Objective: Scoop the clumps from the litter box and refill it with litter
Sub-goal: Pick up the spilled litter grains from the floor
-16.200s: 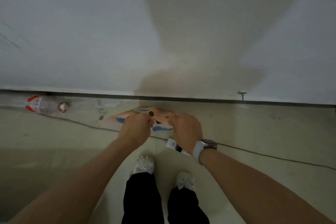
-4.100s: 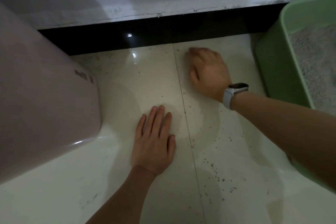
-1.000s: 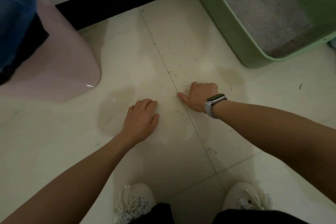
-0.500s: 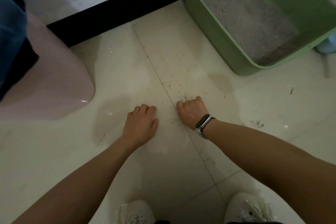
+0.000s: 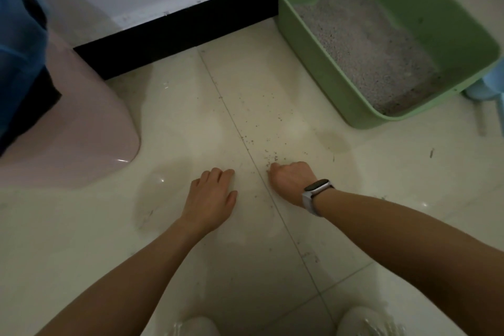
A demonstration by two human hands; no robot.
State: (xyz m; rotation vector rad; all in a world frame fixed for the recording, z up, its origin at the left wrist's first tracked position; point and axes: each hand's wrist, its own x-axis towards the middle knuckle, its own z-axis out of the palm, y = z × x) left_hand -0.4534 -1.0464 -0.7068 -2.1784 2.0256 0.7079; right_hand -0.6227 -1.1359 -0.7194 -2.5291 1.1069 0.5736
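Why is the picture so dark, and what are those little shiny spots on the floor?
In the head view the room is dimly lit, so the floor looks grey-cream and the arms dark; the small bright spots are glare off the glossy tiles, one by the pink bin, one at the right edge; the wide lens bends the baseboard; the litter box stays fairly sharp.

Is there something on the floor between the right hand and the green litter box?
Nothing solid. Between the right hand and the green litter box lies only bare tile floor with scattered litter grains. The pink bin stands off to the left, and the left hand rests on the floor beside the right one.
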